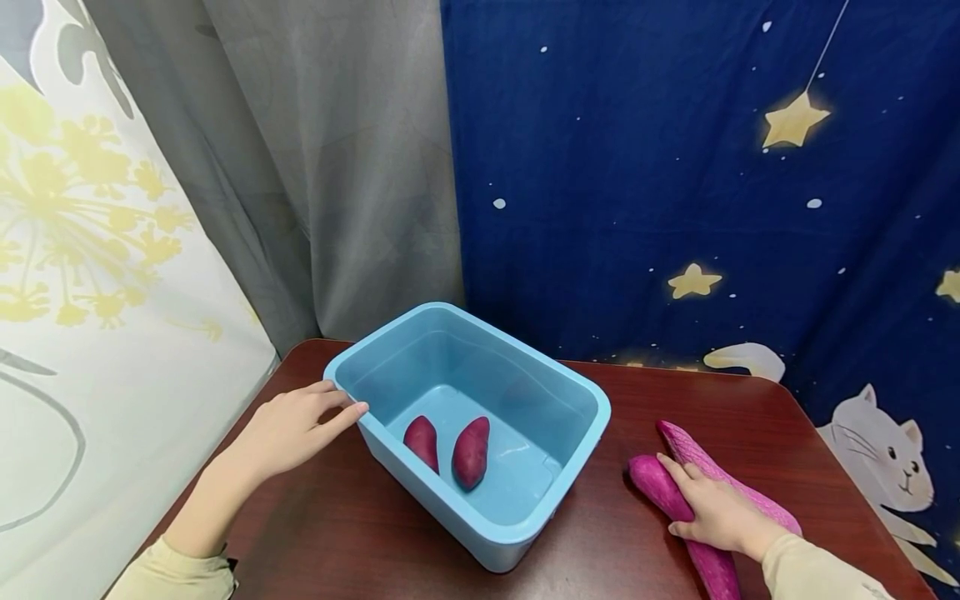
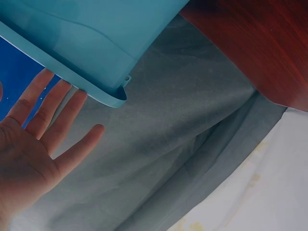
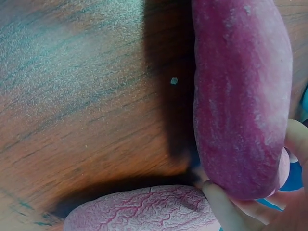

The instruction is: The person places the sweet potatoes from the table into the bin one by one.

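My left hand (image 1: 296, 425) lies at the left corner of a light blue plastic bin (image 1: 600, 417), fingertips on its rim. In the left wrist view its fingers (image 2: 60, 120) reach out fairly straight to the rim. Two dark purple-red sweet potatoes (image 1: 470, 452) lie on the bin's floor. On the right side, my right hand (image 1: 723, 508) grips a long, smooth magenta eggplant-like vegetable (image 1: 660, 487), with digits on both sides of it in the right wrist view. Beside it lies a long magenta vegetable with wrinkled skin (image 3: 144, 209), partly hidden by the hand in the head view.
The bin stands on a dark red-brown wooden table (image 1: 592, 542) with rounded far corners. Behind the table hang a grey curtain (image 1: 375, 167) and a blue curtain with stars (image 1: 600, 167). A white patterned cloth (image 1: 97, 358) borders the left side.
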A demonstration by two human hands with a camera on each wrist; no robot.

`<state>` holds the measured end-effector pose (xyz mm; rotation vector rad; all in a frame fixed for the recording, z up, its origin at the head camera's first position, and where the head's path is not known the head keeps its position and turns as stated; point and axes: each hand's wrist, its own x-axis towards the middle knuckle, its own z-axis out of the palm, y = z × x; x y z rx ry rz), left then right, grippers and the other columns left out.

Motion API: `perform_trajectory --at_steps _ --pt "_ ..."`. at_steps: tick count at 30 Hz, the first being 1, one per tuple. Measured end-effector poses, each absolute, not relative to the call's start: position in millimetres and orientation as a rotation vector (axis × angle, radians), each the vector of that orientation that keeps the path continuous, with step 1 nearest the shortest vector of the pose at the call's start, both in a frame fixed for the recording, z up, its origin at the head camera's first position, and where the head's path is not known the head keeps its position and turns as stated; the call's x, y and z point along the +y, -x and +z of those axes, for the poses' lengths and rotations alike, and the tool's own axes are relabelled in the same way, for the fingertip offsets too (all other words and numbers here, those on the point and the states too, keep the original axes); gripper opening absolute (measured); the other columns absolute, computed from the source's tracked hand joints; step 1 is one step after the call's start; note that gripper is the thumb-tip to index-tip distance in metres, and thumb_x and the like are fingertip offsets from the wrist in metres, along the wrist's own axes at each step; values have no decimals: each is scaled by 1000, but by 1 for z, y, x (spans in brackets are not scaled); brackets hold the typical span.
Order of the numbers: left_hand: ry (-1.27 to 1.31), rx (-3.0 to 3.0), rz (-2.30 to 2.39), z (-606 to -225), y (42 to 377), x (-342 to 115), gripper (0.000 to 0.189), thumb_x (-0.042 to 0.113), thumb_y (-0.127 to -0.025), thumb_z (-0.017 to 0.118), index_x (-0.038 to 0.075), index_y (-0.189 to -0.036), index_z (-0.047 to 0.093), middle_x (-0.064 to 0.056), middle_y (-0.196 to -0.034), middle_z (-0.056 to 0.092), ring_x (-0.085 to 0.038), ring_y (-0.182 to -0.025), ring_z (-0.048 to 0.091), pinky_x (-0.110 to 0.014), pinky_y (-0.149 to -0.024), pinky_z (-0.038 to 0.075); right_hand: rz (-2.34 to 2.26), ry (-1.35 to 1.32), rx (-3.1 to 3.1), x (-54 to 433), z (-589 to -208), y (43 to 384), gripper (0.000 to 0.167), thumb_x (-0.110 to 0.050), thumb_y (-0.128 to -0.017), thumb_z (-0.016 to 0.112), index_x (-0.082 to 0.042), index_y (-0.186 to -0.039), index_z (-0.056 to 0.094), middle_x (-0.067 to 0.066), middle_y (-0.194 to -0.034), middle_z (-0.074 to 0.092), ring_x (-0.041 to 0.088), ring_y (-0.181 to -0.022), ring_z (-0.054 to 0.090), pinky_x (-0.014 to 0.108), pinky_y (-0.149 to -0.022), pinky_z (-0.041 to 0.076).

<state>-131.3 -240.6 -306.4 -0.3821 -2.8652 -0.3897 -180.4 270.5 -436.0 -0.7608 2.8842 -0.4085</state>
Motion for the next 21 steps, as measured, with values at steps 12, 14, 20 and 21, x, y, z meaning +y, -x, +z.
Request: perform_trajectory --at_steps 12,14,20,21 --pt "394 -2857 -386 -307 132 -241 37 44 -85 52 12 -97 67 -2 -96 59 -20 -81 57 -38 -60 44 -378 795 2913 270 -439 180 85 -26 -63 78 2 -130 33 23 -113 46 31 -85 57 47 -74 44" --pt "394 -2858 -386 -307 132 -241 37 44 -85 52 13 -97 67 -1 -96 59 -19 -80 57 -38 -59 44 -377 801 2910 270 -439 180 85 -25 -63 78 2 -130 33 23 -113 46 31 -85 57 47 -74 44" --pt "396 -2853 -386 -308 132 -242 36 45 -85 52 14 -96 67 0 -95 58 -18 -79 57 -37 -59 44 -379 801 2903 270 -438 180 84 -22 -63 78 2 -130 33 24 -115 45 31 -85 57 48 -73 44" --pt "397 -2853 -387 -308 132 -242 36 45 -85 52 14 -96 67 0 -95 58 -18 -79 57 -37 -59 44 -377 797 2904 270 -439 180 84 -22 -63 78 2 -130 33 24 -115 45 31 -85 57 48 -73 44"
